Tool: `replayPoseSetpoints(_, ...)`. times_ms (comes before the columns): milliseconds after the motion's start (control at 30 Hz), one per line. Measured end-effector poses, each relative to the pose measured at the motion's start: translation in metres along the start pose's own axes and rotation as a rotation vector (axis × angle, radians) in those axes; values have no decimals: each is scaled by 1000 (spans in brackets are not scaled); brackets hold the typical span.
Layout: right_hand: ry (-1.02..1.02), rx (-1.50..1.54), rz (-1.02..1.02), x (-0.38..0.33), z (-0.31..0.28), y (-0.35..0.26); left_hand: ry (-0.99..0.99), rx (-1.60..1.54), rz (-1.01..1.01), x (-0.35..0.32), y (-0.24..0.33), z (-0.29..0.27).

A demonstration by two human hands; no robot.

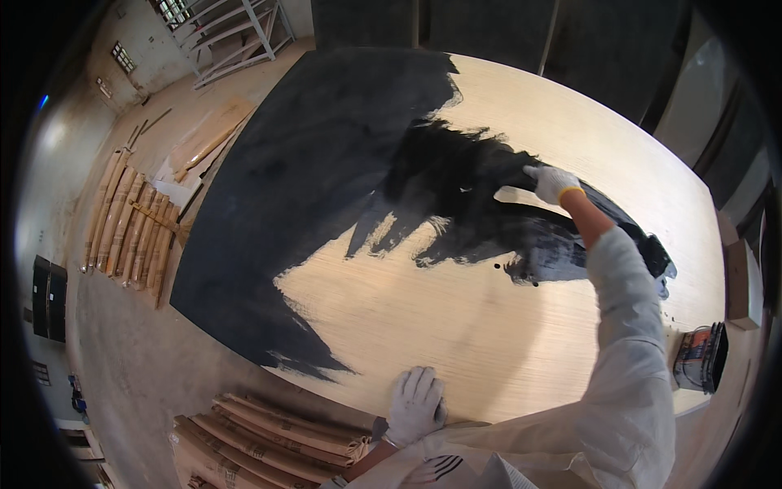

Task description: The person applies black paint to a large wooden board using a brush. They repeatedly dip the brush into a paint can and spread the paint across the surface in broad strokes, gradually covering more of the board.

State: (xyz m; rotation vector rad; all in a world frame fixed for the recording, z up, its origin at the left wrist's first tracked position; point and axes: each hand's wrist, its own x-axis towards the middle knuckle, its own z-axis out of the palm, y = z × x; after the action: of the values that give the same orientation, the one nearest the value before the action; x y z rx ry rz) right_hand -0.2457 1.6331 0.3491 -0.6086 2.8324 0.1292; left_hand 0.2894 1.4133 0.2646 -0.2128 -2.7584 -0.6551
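A large pale wood-grain board lies before me, its left part coated in dark, black-grey paint. Wetter, blacker streaks run across its middle toward the right. My right hand, in a white glove with a yellow cuff, reaches over these streaks. Its fingers are closed at the black paint; whatever they grip blends into the dark and cannot be made out. On the near edge of the board rests my left hand, also gloved in white, fingers laid flat and holding nothing.
A paint bucket stands at the board's right corner. Long wrapped bundles lie on the floor to the left, with more brown packages below the near edge. A white metal rack stands far left; dark panels lie beyond the board.
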Motion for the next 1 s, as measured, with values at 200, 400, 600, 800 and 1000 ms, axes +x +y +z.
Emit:
replayPoseSetpoints(200, -193, -104, -426, -79, -7, -165, -67, -45, -82, -12, 0, -2)
replayPoseSetpoints(400, -5, -7, -130, -41, -15, -58, -8, -24, -41, -15, 0, 7)
replayPoseSetpoints(600, -304, -129, -367, -112, -22, -170, 25, -53, -86, -10, -2, -3)
replayPoseSetpoints(800, -9, -13, -6, -41, 2, -46, 21, -106, -54, -9, 1, -6)
replayPoseSetpoints(1000, -64, 113, -202, -23, -8, -246, 58, -117, -39, -14, -2, -4)
